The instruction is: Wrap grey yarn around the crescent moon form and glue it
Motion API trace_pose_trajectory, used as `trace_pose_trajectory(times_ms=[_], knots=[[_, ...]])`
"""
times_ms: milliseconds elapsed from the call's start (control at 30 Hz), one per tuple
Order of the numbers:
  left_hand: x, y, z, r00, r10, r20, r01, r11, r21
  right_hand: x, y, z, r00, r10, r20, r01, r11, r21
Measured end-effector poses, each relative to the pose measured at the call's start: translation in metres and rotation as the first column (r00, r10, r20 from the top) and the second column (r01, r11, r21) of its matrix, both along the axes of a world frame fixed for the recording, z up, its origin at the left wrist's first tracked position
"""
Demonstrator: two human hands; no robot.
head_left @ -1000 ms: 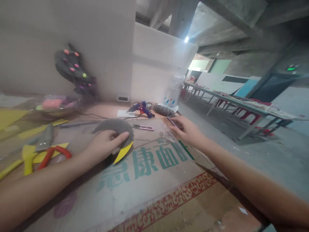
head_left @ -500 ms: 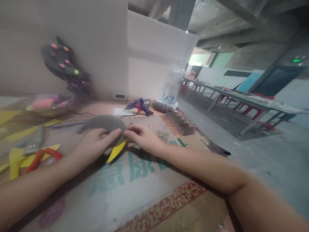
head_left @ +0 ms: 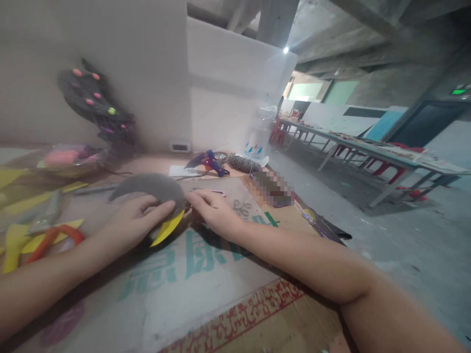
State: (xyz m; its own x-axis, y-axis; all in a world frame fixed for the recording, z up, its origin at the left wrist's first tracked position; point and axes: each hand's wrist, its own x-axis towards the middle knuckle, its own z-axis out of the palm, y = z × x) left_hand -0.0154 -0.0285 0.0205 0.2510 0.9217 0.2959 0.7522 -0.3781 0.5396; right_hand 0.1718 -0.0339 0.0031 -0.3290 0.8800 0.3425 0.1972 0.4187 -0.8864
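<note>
My left hand (head_left: 142, 215) is closed on a grey, rounded, felt-like piece (head_left: 152, 184), thumb along its near side. A yellow pointed piece (head_left: 168, 229) sticks out beneath the grey one, towards me. At the right edge of the grey piece is my right hand (head_left: 217, 211), its thumb and fingers pinched together. Whatever lies in that pinch is too small to make out. Both hands are over a printed cardboard sheet (head_left: 165, 309) on the table.
Behind the hands lie a blue glue gun (head_left: 209, 163), coiled twine (head_left: 243, 163) and a white container (head_left: 257, 139). Orange-handled scissors (head_left: 55, 240) and yellow scraps (head_left: 46, 196) are at left, near a bowl (head_left: 64, 169). A dark pompom-dotted shape (head_left: 90, 100) stands behind. A long table (head_left: 368, 142) stands farther right.
My right fingertips have drawn slightly apart from my left thumb. The view has shifted a little, so the table things appear farther left. My left hand keeps its hold on the grey piece.
</note>
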Motion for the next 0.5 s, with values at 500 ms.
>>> trace_pose_trajectory(times_ms=[500], knots=[[-0.0026,0.0044,-0.0004,0.998,0.01,0.06,-0.009,1.0,-0.019,-0.0043,0.0021,-0.0017,0.986,0.098,-0.133,-0.129,0.96,-0.25]])
